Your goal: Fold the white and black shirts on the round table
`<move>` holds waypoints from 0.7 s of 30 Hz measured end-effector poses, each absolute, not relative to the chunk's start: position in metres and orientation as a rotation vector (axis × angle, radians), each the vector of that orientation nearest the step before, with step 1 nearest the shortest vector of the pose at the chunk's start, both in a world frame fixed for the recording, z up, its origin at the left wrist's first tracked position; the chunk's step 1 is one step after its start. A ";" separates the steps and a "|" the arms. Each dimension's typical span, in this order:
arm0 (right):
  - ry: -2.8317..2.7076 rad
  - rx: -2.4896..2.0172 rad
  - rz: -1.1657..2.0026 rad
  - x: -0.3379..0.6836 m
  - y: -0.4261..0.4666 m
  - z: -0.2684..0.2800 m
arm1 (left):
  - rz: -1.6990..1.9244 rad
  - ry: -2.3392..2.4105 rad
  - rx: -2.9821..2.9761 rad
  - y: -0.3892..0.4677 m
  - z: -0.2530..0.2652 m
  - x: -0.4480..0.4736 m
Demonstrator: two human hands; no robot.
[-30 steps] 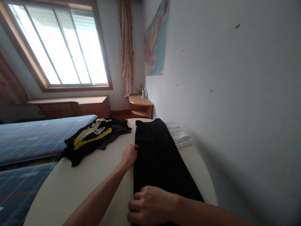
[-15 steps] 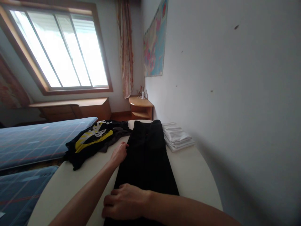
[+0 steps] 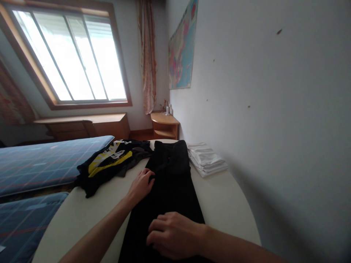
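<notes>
A pair of black trousers point(image 3: 167, 193) lies lengthwise on a round white table point(image 3: 236, 204), the waistband at the far end. My left hand point(image 3: 141, 184) rests at the left edge of the trousers, below the waist. Its fingers are loosely bent and the thumb stands apart, with no cloth pinched between them. Nearer to me, my right hand point(image 3: 177, 233) is over the middle of the legs, fingers bent and slightly spread, holding nothing visible. Its palm side is hidden.
A black, yellow and grey printed shirt point(image 3: 109, 160) is spread at the table's left. Folded white cloth point(image 3: 207, 160) is stacked at the right, near the wall point(image 3: 274, 146). Plaid mattresses point(image 3: 49, 157) stand left of the table. Behind are a desk point(image 3: 106, 120) and a corner shelf point(image 3: 164, 118).
My right hand has moved rightward from the trousers' left edge to over the legs. The left hand has shifted slightly, its pinch on the edge loosened. The trousers' lower part reaches further left.
</notes>
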State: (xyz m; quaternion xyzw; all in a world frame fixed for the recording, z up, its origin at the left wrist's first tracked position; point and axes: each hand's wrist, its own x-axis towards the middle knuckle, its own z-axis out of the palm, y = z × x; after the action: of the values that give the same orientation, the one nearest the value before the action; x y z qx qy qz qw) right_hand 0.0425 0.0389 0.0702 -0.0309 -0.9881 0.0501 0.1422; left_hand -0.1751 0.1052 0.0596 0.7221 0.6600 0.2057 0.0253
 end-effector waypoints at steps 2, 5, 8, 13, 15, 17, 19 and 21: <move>-2.846 -0.246 0.189 0.070 0.048 0.070 | 0.641 1.942 2.301 0.094 0.061 -0.166; -2.699 -0.821 0.191 0.107 0.064 0.068 | 0.618 1.962 2.313 0.078 0.062 -0.162; -2.483 -1.389 0.179 0.130 0.071 0.069 | 0.562 2.172 2.212 0.066 0.060 -0.172; -2.415 -1.841 0.285 0.136 0.059 0.078 | 0.400 2.329 1.965 0.049 0.058 -0.197; -2.445 -1.861 0.355 0.134 0.053 0.081 | 0.369 2.274 1.858 0.040 0.062 -0.202; -2.467 -1.852 0.402 0.134 0.050 0.084 | 0.366 2.207 1.788 0.031 0.067 -0.202; -2.478 -1.838 0.456 0.137 0.048 0.086 | 0.370 2.146 1.749 0.019 0.072 -0.198; -2.482 -1.831 0.530 0.142 0.047 0.087 | 0.369 2.088 1.738 0.006 0.075 -0.193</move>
State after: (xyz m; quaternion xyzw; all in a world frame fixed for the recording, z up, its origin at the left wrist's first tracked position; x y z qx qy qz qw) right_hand 0.1422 0.0472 0.0867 -0.5852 -0.7930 0.1692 0.0061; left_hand -0.1928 0.0060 0.0753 0.6212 0.7465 0.1320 0.1987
